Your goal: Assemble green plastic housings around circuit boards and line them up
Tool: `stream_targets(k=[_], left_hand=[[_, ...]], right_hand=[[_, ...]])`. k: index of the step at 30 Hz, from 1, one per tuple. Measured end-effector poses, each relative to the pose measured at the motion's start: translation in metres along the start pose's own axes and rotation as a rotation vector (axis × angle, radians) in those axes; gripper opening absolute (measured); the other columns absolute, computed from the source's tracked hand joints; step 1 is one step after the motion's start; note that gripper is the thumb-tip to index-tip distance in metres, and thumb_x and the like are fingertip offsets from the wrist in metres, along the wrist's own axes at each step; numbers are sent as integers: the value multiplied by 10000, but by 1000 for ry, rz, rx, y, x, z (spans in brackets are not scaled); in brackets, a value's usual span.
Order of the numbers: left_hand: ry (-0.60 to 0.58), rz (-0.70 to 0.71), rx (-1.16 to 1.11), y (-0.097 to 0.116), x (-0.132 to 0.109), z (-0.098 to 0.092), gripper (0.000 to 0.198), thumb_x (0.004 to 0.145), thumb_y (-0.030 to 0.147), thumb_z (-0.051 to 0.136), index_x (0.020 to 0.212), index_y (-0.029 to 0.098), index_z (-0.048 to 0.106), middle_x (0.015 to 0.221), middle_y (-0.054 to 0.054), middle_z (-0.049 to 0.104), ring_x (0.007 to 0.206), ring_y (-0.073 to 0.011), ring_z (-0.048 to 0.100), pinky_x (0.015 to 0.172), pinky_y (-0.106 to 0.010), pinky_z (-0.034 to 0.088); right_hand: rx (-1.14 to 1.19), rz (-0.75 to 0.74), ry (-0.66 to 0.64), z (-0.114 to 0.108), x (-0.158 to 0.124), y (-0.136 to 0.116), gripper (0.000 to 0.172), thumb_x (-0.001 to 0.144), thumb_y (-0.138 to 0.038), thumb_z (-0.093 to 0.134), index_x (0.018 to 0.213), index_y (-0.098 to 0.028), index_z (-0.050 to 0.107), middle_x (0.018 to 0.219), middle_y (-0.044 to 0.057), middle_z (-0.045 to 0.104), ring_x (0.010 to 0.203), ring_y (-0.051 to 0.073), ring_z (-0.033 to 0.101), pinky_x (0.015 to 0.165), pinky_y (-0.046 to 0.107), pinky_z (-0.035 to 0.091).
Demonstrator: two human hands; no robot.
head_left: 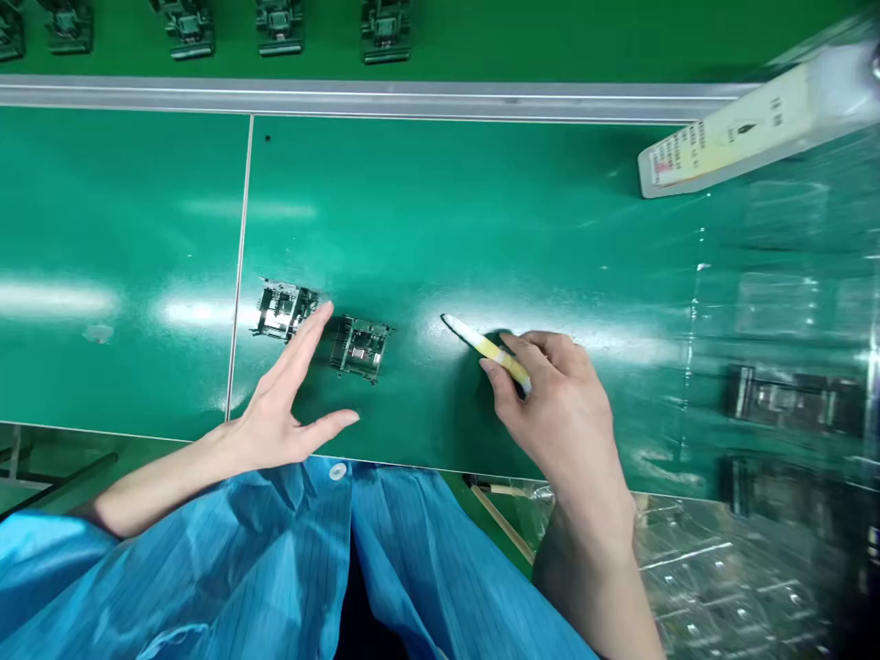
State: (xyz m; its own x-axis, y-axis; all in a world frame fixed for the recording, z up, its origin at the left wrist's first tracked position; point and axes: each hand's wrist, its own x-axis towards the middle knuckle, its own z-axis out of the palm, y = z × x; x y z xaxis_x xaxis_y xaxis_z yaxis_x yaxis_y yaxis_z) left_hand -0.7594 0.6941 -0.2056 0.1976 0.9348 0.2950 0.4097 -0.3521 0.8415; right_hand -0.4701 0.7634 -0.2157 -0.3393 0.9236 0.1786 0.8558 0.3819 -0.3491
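Note:
My right hand [556,394] pinches a white-and-yellow pen-like stick [481,341] between thumb and fingers, its narrow end pointing left and away from me over the green table [515,229]. Fingers straight and thumb spread, my left hand [292,390] holds nothing. Just beyond its fingertips lies one small circuit-board assembly [280,310] with a metal frame, partly covered by the fingers. A second circuit-board assembly [361,348] lies to the right of that hand, between its fingers and the stick. I cannot tell whether the left fingertips touch the first assembly.
Several similar assemblies [386,27] stand on a green strip behind a metal rail [412,98]. A white labelled bottle [742,128] leans in at the upper right. Dark parts [790,399] sit at the right, with clear plastic trays [721,577] below the table edge.

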Motion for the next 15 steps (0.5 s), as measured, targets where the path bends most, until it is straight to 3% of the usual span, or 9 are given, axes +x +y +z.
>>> stream_targets(k=[2,4,9,12,15], left_hand=[[-49,-93,-44,-5,6,1,933,854,299,729,1579,273,143,1638,-136,277,1518,-291,284,1251,-487,291],[-92,-123,-43,-10,13,1,876,867,332,716,1569,299,193,1590,-125,387,1488,-289,356,1233,-491,332],[-81,-12,-14,-14,18,3,703,842,331,750,1464,243,436,1353,-141,622,1292,-277,583,1087,-478,508],[-38,92,-78,-9,15,3,709,807,304,788,1434,224,469,1321,-144,630,1283,-277,582,1076,-489,516],[-20,129,-124,-4,14,1,752,783,294,813,1442,214,460,1315,-148,633,1276,-278,587,1074,-491,521]], right_hand=[[-16,1,-32,1,-3,-1,176,955,-282,518,1016,-175,645,945,122,685,882,280,679,745,406,573],[-21,16,-35,-1,-6,-5,134,959,-273,507,960,-184,607,908,114,687,816,259,684,670,360,549],[59,93,-27,-13,-11,-16,80,969,-271,538,942,-195,544,763,56,703,540,174,636,470,279,435],[222,52,-20,-27,-17,-21,25,956,-221,585,974,-203,588,780,28,729,538,141,651,487,247,477],[342,-37,19,-44,-27,-26,148,910,-128,642,1016,-231,639,860,22,753,626,147,689,563,260,551]])
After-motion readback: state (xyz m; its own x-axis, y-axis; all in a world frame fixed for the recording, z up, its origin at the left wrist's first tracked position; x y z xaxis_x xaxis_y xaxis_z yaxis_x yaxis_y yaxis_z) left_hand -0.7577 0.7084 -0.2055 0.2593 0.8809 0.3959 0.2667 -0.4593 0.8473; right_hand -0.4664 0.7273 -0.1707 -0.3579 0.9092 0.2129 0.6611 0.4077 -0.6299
